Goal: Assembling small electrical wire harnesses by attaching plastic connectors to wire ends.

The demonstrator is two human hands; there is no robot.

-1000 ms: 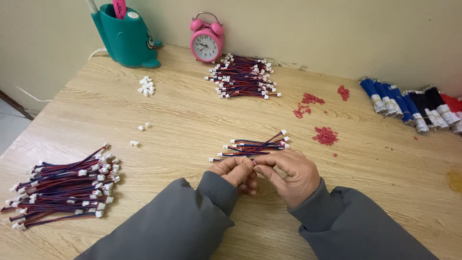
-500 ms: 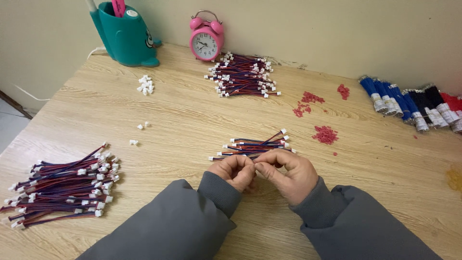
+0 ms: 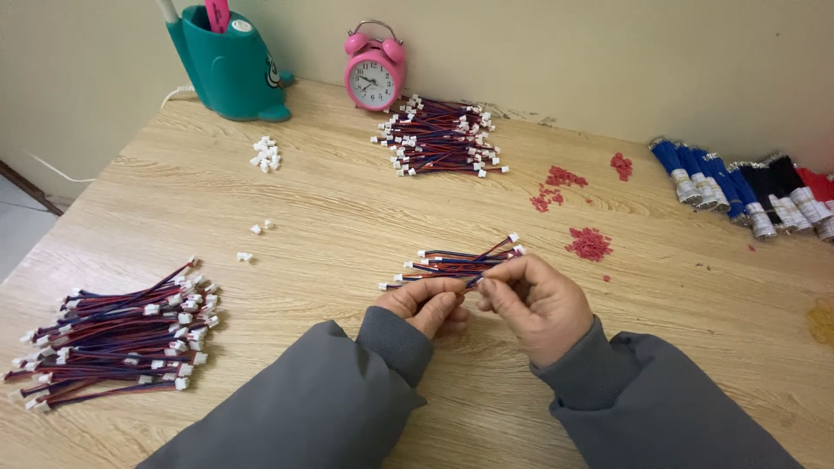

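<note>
Near the front edge of the counter (image 3: pixel 347 208), mid-span, both hands met over a small bunch of red-and-blue wires (image 3: pixel 456 260) with white plugs. Left hand (image 3: pixel 430 304): fingers curled, grip closed on the near end of the bunch, thumb over the top. Right hand (image 3: pixel 539 304): fingertips pinched together on the same wires just beside the left thumb. The rest of the bunch lay on the wood, fanning away from the hands toward the back right.

Large pile of like wires (image 3: pixel 117 334) at the front left corner. Second pile (image 3: pixel 443 137) by the back edge, next to a pink alarm clock (image 3: pixel 373 74). Teal pen holder (image 3: pixel 228 65) at the back left. Loose white plugs (image 3: pixel 266 153) left of centre. Red scraps (image 3: pixel 591 243) right of the hands. Bundles of blue, black and red wire (image 3: pixel 747 187) at the right edge.
</note>
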